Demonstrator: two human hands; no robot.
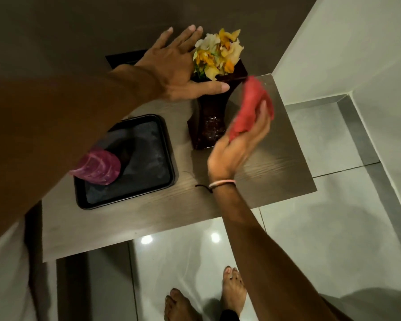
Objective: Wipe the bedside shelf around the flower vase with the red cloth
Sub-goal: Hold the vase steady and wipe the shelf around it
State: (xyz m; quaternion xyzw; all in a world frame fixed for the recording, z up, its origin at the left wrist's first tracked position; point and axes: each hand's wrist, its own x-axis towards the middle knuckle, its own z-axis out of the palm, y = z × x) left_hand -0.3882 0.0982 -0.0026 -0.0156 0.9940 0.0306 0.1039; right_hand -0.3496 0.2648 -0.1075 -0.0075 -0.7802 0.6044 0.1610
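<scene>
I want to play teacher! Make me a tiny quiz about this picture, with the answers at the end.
1. True or false: the right hand holds the red cloth.
2. What does the left hand rest on? A) the black tray B) the top of the dark vase C) the tiled floor
3. Fill in: the flowers in the vase are mostly yellow and ____.

Key: 1. True. 2. B: its thumb lies along the vase's rim, on the wooden shelf. 3. White.
</scene>
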